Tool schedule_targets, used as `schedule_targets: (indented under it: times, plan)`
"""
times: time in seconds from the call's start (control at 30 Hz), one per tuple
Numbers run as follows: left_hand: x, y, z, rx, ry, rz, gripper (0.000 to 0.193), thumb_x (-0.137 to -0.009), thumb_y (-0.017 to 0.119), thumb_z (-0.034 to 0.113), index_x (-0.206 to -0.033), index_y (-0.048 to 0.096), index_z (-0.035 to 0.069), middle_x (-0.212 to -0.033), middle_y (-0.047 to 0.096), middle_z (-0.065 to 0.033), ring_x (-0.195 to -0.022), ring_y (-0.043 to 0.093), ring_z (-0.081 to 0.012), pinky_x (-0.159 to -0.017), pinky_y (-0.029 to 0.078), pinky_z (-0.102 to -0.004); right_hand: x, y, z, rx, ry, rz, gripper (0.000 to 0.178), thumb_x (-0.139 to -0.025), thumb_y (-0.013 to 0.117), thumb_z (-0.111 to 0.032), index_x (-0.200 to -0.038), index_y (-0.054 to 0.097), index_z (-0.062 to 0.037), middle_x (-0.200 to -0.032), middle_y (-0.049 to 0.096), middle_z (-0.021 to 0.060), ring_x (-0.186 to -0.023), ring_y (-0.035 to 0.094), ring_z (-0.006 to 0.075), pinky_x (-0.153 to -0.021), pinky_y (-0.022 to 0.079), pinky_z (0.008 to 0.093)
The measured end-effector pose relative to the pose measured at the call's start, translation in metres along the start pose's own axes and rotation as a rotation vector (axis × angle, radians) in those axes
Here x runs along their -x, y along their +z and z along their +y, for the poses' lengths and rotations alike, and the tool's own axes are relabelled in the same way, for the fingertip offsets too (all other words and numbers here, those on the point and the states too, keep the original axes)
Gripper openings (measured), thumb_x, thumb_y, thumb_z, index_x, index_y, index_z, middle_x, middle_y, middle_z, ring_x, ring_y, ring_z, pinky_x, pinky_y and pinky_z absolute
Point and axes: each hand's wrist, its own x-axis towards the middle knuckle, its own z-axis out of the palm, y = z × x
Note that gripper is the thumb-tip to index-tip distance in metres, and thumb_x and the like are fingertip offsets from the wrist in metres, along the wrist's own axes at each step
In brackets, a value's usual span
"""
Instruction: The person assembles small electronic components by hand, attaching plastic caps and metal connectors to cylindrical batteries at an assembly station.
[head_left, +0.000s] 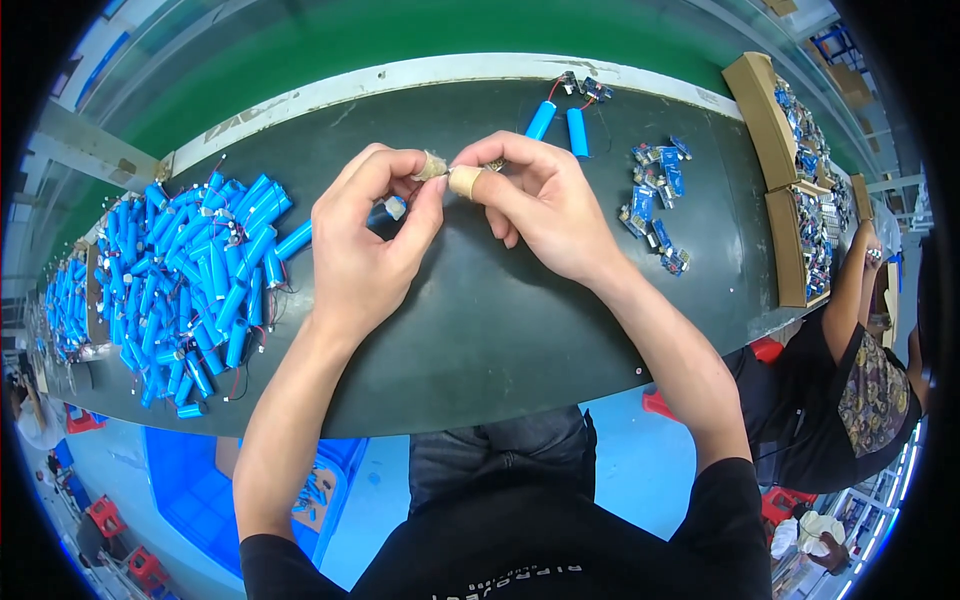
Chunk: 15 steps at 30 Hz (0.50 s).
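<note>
My left hand (370,235) is closed, its thumb and forefinger pinched together. A blue cylindrical battery cell (295,241) seems to run behind its palm, with a pale end showing between the fingers. Close beside it, my right hand (545,200) is closed in a pinch too, the two sets of fingertips almost meeting. Tan wraps cover some fingertips. A small piece peeks out behind the right forefinger, mostly hidden. Beyond the right hand lie two blue cells (577,132) wired to small circuit boards (597,90).
A large heap of blue battery cells (190,270) covers the dark tabletop's (480,340) left side. Loose circuit boards (655,190) lie to the right, near cardboard boxes (790,250) of boards. A blue bin (185,480) stands below the table. Another person (850,370) works at far right.
</note>
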Motion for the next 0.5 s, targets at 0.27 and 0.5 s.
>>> schedule_targets:
  times: [0.27, 0.5]
  plan:
    - [0.0006, -0.0038, 0.0033, 0.113, -0.085, -0.016, 0.011, -0.08, 0.069, -0.002, -0.09, 0.065, -0.005, -0.08, 0.062, -0.0055, -0.07, 0.056, -0.0097, -0.066, 0.045, -0.0226, -0.0007, -0.002, 0.0084, 0.164, -0.291, 0.01, 0.014, -0.093, 0.062, -0.012, -0.1, 0.065, -0.0006, -0.092, 0.058, 0.0015, -0.065, 0.053, 0.0036, -0.053, 0.041, 0.0182]
    - [-0.0004, -0.0042, 0.0012, 0.16, -0.097, 0.08, 0.012, -0.082, 0.069, -0.003, -0.092, 0.064, -0.008, -0.079, 0.061, -0.0034, -0.072, 0.055, -0.0072, -0.065, 0.044, -0.0204, 0.0032, 0.0042, 0.0018, 0.07, -0.263, 0.016, 0.033, -0.095, 0.056, -0.005, -0.128, 0.057, -0.0025, -0.103, 0.058, 0.0051, -0.079, 0.058, 0.0075, -0.07, 0.047, 0.0214]
